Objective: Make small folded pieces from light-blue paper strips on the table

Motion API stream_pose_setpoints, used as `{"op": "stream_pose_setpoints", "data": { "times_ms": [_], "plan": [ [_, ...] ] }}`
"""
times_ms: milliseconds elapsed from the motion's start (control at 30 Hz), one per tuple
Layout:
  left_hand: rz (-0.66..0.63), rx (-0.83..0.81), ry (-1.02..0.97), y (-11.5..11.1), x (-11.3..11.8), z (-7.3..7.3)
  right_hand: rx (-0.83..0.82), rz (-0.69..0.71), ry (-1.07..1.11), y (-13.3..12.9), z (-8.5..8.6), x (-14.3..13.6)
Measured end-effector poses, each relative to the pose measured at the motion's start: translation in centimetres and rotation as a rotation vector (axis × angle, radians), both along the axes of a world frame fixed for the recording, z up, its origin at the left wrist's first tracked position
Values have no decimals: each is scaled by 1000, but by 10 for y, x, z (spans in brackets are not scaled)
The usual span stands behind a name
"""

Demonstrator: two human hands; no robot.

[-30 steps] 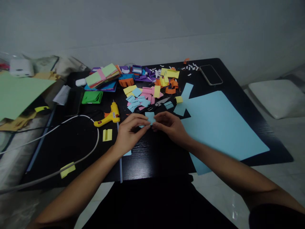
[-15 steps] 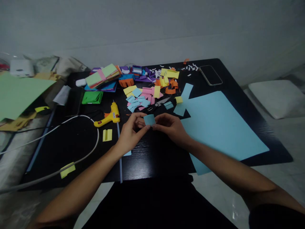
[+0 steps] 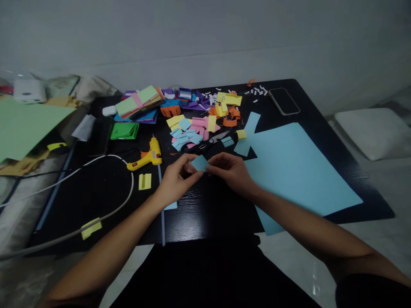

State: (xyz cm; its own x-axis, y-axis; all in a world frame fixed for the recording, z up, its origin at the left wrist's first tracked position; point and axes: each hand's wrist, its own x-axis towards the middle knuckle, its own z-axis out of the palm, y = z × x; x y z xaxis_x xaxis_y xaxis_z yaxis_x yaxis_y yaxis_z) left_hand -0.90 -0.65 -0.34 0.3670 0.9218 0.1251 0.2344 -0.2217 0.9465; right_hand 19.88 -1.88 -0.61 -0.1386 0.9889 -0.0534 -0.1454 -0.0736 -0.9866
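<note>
A small light-blue paper piece (image 3: 199,163) is pinched between my two hands above the black table (image 3: 205,218). My left hand (image 3: 178,177) grips its left and lower edge with thumb and fingers. On the other side, my right hand (image 3: 231,172) has thumb and fingers closed at the piece's right corner. Just beyond my hands lie scissors (image 3: 218,137), partly hidden, and a folded blue paper piece (image 3: 227,142). Small blue, pink and yellow pieces (image 3: 184,136) form a pile behind my left hand.
Right of my hands lies a large blue sheet (image 3: 298,167), with a phone (image 3: 284,101) behind it. A yellow glue gun (image 3: 149,156), a white cable (image 3: 132,184) and a thin stick (image 3: 163,226) lie left. Stacked coloured papers (image 3: 139,102) stand at the back.
The small blue piece has turned between my fingers and now shows as a diamond, shifted slightly left. Both hands have stayed almost in place.
</note>
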Motion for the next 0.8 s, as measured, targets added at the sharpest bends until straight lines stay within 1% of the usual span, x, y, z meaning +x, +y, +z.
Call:
{"op": "stream_pose_setpoints", "data": {
  "times_ms": [100,233,300,400,500,633,800],
  "plan": [
    [-8,-12,-4,0,-1,2,9,25,-38,0,0,0],
    [-20,-65,-116,2,0,6,21,29,-72,0,0,2],
    [-35,-80,-140,3,0,8,31,26,-77,0,0,3],
    [-33,-72,-135,3,0,10,36,18,-82,1,1,3],
    [6,-59,-78,2,-2,10,19,8,-56,1,2,3],
    [51,47,36,1,-3,9,-2,4,-24,1,2,2],
    [-2,220,130,2,-5,7,7,14,-42,0,1,1]
  ]
}}
